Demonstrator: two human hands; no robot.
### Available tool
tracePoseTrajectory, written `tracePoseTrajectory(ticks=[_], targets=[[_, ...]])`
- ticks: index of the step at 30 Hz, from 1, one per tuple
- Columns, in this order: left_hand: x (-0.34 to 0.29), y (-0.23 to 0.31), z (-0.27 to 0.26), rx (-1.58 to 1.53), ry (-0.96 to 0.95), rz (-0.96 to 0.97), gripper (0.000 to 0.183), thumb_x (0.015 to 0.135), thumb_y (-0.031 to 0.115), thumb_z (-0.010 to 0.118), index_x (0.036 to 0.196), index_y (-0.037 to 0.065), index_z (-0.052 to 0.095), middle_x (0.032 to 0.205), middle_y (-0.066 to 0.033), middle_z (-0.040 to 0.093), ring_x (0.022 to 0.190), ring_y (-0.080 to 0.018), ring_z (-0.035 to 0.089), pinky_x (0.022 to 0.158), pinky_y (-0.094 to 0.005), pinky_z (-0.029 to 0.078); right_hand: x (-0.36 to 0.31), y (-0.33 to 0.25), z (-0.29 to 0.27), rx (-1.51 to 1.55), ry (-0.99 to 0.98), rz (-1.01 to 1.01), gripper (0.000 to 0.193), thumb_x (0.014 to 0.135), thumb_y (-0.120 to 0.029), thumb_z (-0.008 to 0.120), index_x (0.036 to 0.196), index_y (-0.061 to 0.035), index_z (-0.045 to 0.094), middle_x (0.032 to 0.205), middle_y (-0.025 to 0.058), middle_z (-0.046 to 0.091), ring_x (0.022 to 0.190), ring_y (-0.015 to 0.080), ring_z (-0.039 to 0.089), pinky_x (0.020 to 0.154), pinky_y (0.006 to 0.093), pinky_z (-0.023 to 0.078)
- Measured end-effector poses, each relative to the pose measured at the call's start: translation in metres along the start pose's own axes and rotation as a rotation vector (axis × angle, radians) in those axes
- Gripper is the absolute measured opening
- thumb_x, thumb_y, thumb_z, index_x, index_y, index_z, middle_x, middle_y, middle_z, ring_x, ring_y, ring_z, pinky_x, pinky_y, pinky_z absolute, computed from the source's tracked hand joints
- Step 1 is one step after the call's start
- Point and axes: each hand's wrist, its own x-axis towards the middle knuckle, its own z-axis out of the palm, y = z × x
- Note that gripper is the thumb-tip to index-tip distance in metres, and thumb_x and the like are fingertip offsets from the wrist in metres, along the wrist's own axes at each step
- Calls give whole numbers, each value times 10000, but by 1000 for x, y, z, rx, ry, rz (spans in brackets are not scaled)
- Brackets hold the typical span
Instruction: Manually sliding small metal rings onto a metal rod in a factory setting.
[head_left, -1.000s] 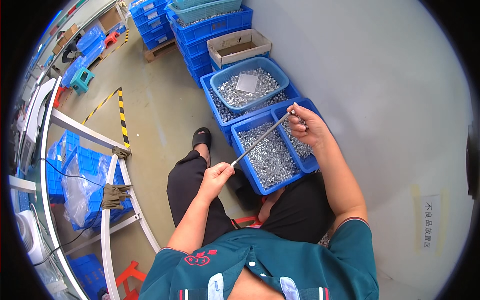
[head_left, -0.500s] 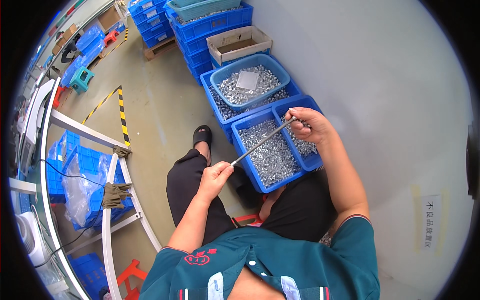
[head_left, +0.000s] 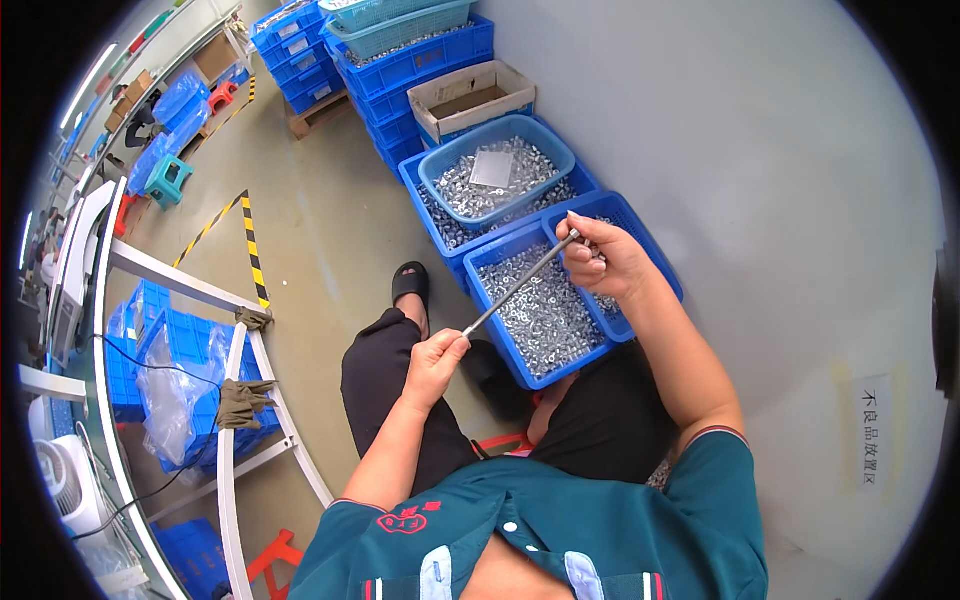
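Right hand (head_left: 614, 262) — holding the grey rod (head_left: 520, 285) — has shifted slightly left.

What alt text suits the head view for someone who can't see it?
A person's left hand and right hand hold opposite ends of a slim grey rod, partly over a blue bin of small metal parts beside a pale wall.

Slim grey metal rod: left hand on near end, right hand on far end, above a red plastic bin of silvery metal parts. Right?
Colour is wrong: head view shows a blue plastic bin of silvery metal parts. Rest stands: left hand on near end of the slim grey metal rod, right hand on its far end.
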Motion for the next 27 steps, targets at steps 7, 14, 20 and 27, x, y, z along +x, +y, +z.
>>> tracePoseTrajectory(ticks=[7,14,20,27], targets=[[5,1,-1,2,10,-32,170,888,150,581,844,-10,614,708,14,549,668,-52,474,608,-201,396,-4,-10,-2,-116,270,-93,263,937,-271,484,1040,-37,547,665,-12,461,462,28,353,374,142,272],[3,1,-4,-33,9,-69,189,892,161,575,836,-15,612,720,15,552,678,-53,474,619,-203,398,0,-9,7,-89,282,-140,242,927,-239,491,1024,-24,545,686,9,483,468,37,368,358,157,278],[1,2,-5,-14,0,-84,188,891,161,576,837,-15,612,715,18,554,669,-48,469,608,-202,395,2,-6,-1,-157,184,-180,168,900,-208,546,968,-54,551,688,9,512,444,36,360,356,158,254],[0,0,-5,19,26,-49,185,889,163,577,842,-12,613,687,15,551,637,-43,464,572,-204,390,5,-5,14,-497,316,-220,146,819,-166,654,881,-70,563,663,4,509,444,28,369,378,168,235]])
